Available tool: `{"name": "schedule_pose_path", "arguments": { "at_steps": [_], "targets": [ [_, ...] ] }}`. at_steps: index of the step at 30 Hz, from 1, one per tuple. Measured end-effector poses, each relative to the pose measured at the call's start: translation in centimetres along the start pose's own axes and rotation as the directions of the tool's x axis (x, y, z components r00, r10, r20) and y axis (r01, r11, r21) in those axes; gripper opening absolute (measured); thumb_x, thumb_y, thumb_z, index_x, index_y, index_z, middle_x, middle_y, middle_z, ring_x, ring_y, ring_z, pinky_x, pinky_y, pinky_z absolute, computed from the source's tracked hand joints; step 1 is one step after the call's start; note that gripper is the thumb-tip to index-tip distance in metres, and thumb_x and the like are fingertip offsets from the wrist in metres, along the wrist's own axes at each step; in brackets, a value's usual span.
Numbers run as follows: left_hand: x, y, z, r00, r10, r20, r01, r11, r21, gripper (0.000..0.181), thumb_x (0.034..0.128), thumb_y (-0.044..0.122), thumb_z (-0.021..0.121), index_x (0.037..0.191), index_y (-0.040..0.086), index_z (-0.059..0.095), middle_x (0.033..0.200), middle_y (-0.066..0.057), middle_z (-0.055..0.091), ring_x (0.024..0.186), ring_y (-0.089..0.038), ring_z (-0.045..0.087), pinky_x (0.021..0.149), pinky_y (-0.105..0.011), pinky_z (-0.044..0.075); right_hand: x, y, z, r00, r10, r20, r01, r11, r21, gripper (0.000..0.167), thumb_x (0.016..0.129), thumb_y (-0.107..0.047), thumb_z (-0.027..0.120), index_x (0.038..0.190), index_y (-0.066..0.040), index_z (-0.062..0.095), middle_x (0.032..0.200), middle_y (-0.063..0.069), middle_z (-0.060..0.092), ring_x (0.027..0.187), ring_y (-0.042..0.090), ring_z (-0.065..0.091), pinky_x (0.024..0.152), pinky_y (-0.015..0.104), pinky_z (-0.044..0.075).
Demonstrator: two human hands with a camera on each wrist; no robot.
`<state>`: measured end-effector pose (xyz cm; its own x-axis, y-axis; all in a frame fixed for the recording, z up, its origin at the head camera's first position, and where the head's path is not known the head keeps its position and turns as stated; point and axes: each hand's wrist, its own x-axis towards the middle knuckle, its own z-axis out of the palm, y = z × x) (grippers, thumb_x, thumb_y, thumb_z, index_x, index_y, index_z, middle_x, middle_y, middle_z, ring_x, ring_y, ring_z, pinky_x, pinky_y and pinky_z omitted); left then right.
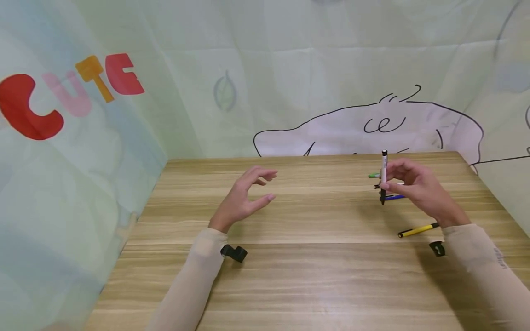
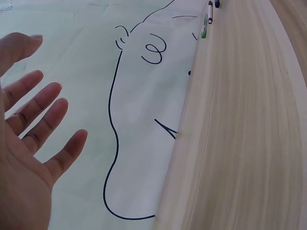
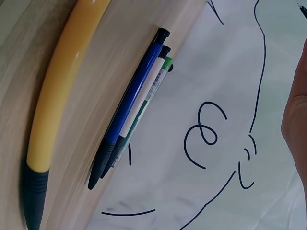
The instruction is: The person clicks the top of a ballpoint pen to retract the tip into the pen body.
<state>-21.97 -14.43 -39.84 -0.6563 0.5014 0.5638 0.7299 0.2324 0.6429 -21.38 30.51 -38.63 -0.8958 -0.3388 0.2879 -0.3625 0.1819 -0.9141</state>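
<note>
My right hand [image 1: 420,186] pinches a white pen with black ends [image 1: 383,169], holding it roughly upright above the right side of the table. Only the edge of this hand [image 3: 295,127] and a dark pen tip [image 3: 303,10] show in the right wrist view. Behind and below it lie a blue pen [image 3: 135,91], a white pen [image 3: 143,100] and a green pen [image 3: 152,88], side by side. A yellow pen [image 1: 417,230] lies nearer, by the right wrist. Over the left part of the table, my left hand [image 1: 243,195] holds nothing, its fingers spread and relaxed.
The wood-grain table [image 1: 314,276] meets a pale printed cloth [image 1: 265,105] at its back edge. A line-drawn figure decorates that cloth, with colourful letters at the left. Dark strap pieces, one a black clip [image 1: 235,253], show at both wrists.
</note>
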Motion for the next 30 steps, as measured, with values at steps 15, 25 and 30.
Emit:
{"name": "schedule_pose_path", "arguments": {
  "at_steps": [15,25,30],
  "targets": [
    [2.6,0.6,2.3,0.998,0.062,0.019,-0.061,0.997,-0.050,0.065,0.0852,0.010,0.081,0.143,0.009,0.052,0.130,-0.014,0.061,0.116,-0.026,0.058,0.098,-0.041,0.054,0.5,0.1,1.1,0.997,-0.075,0.034,0.070,0.989,0.129,0.031,0.088,0.015,0.067,0.116,0.010,0.056,0.106,0.013,0.065,0.096,0.014,0.069,0.069,0.023,0.060],
    [4.2,0.9,3.3,0.995,0.097,0.030,-0.096,0.994,-0.051,0.068,0.0848,0.015,0.082,0.145,0.013,0.050,0.131,-0.009,0.060,0.116,-0.019,0.057,0.098,-0.037,0.054,1.0,-0.2,1.8,0.997,-0.072,0.030,0.069,0.991,0.112,0.030,0.089,0.013,0.069,0.117,0.005,0.063,0.107,0.006,0.068,0.097,0.015,0.069,0.069,0.022,0.059],
    [5.1,1.1,4.0,0.993,0.112,0.026,-0.109,0.991,-0.079,0.072,0.0830,0.011,0.084,0.147,0.012,0.050,0.130,-0.007,0.059,0.115,-0.023,0.058,0.097,-0.042,0.055,1.0,-0.3,2.0,0.999,-0.038,0.024,0.036,0.996,0.080,0.027,0.091,0.009,0.069,0.116,0.005,0.062,0.106,0.010,0.067,0.096,0.015,0.069,0.069,0.023,0.060]
  ]
}}
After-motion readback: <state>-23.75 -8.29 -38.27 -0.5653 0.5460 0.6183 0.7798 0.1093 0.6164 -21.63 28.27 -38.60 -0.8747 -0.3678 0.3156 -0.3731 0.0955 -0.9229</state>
